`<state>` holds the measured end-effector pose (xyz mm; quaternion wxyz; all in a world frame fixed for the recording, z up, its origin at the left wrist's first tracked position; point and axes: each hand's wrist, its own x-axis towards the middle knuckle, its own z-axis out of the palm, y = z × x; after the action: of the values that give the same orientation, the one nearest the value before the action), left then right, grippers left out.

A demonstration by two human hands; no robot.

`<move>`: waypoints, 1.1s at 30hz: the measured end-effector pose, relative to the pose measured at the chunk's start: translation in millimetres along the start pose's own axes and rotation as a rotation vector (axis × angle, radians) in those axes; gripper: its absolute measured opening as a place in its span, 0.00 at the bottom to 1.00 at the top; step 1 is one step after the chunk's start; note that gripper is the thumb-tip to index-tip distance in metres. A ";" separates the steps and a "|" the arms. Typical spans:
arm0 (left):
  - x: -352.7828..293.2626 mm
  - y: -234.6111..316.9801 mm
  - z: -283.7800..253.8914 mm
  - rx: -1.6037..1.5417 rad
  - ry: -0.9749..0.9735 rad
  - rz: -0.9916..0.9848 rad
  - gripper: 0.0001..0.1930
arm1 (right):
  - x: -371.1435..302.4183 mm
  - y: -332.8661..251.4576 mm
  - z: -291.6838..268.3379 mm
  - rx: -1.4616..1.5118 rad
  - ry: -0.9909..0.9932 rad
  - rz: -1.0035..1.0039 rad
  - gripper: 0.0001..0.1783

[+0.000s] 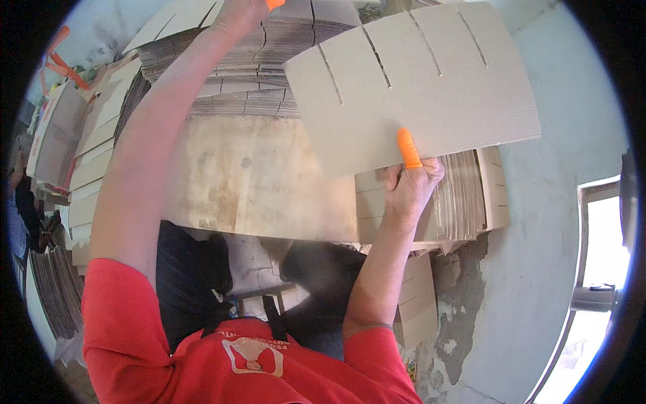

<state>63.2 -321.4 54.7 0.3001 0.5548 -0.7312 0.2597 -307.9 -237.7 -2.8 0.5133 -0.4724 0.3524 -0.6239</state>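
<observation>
A slotted cardboard sheet (417, 87), pale brown with several narrow slits cut in from its far edge, is held up at the right. My right hand (412, 185) is closed on its near edge, the thumb in an orange finger cot (408, 148) lying on top and the other fingers mostly hidden. Far out at the top edge of the view, my left hand (239, 15) is over the stack of slotted cardboard (269, 47). An orange fingertip cover (274, 3) shows on it, but its fingers are largely cut off by the frame.
A stained wooden tabletop (269, 175) lies before me. Another cardboard stack (461, 202) stands at its right, beside a peeling wall (538, 202). Layered cardboard (94, 168) and a white box (57, 135) are at the left. A bright window (599, 256) is at far right.
</observation>
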 end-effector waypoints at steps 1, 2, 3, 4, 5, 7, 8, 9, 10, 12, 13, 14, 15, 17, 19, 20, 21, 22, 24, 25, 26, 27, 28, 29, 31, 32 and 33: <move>-1.8 9.1 -6.9 0.124 0.008 0.110 0.08 | -1.1 -3.7 4.8 -0.002 0.015 0.005 0.13; -4.1 17.4 -8.0 0.241 0.014 0.222 0.14 | -2.4 -4.7 7.5 -0.008 0.036 0.012 0.13; -6.7 25.8 -8.5 0.357 0.020 0.333 0.19 | -3.2 -5.1 8.8 -0.014 0.057 0.019 0.13; -8.6 36.9 -8.6 0.350 -0.050 0.337 0.20 | -3.4 -5.0 8.8 -0.028 0.048 0.003 0.13; -11.4 48.0 -6.5 0.341 -0.119 0.340 0.20 | -3.2 -3.9 8.3 -0.043 0.038 -0.013 0.13; -22.0 62.6 -6.6 0.363 -0.181 0.363 0.20 | -4.3 -3.3 10.1 -0.076 0.037 -0.025 0.13; -28.3 67.5 -7.6 0.395 -0.175 0.382 0.19 | -6.1 -3.2 13.1 -0.092 0.045 -0.021 0.12; -33.9 71.9 -8.6 0.427 -0.168 0.402 0.19 | -7.7 -2.9 15.4 -0.109 0.053 -0.017 0.12; -38.6 76.4 -9.5 0.429 -0.196 0.398 0.18 | -9.2 -1.9 15.4 -0.117 0.031 -0.038 0.11; -46.8 84.4 -11.8 0.435 -0.251 0.391 0.17 | -12.1 1.4 14.6 -0.131 -0.013 -0.079 0.10; -50.8 87.7 -11.4 0.442 -0.281 0.405 0.16 | -13.1 1.9 16.1 -0.137 -0.014 -0.084 0.10; -54.6 90.8 -11.2 0.450 -0.311 0.419 0.15 | -14.0 2.2 18.4 -0.144 -0.015 -0.090 0.10; -58.4 93.6 -11.3 0.457 -0.341 0.432 0.15 | -14.3 2.9 20.2 -0.150 -0.016 -0.096 0.10; -65.4 102.4 -15.3 0.444 -0.373 0.433 0.14 | -14.8 9.1 20.3 -0.184 -0.021 -0.137 0.09; -72.6 112.8 -18.8 0.409 -0.384 0.454 0.14 | -12.7 17.0 19.0 -0.239 -0.014 -0.188 0.08; -76.1 118.7 -20.3 0.381 -0.377 0.475 0.13 | -10.5 21.0 18.2 -0.276 -0.005 -0.219 0.08; -80.0 125.6 -22.0 0.352 -0.371 0.495 0.13 | -8.9 25.0 17.1 -0.313 0.005 -0.249 0.07; -85.1 133.5 -23.9 0.288 -0.359 0.493 0.13 | -8.0 30.2 16.0 -0.267 0.009 -0.243 0.07; -97.2 153.1 -26.9 0.159 -0.335 0.488 0.14 | -9.0 35.3 16.0 -0.230 0.022 -0.218 0.07; -104.9 165.2 -30.1 0.161 -0.317 0.549 0.14 | -10.5 35.6 16.8 -0.240 0.030 -0.199 0.07; -114.5 178.0 -35.0 0.165 -0.302 0.608 0.14 | -15.7 30.3 23.6 -0.302 0.037 -0.167 0.07; -123.2 188.2 -39.2 0.168 -0.287 0.667 0.14 | -18.7 28.3 27.1 -0.364 0.043 -0.135 0.07; -130.4 195.7 -46.6 0.163 -0.327 0.662 0.15 | -18.9 31.6 26.9 -0.387 0.027 -0.193 0.08; -137.1 201.7 -49.4 0.151 -0.366 0.660 0.17 | -16.9 39.1 25.2 -0.415 0.015 -0.248 0.13; -135.9 199.8 -49.7 0.030 -0.343 0.546 0.21 | -15.7 47.2 22.9 -0.415 0.034 -0.259 0.13; -125.0 191.1 -48.2 -0.082 -0.278 0.435 0.23 | -16.5 45.9 24.8 -0.390 0.069 -0.216 0.08; -111.9 180.5 -44.8 -0.194 -0.212 0.325 0.26 | -16.9 44.2 23.9 -0.381 0.087 -0.164 0.06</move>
<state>-81.8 -171.0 -4.4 0.2274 0.4223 -0.8602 0.1733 -271.1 -230.1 -40.3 0.3465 -0.5607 0.4462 -0.6054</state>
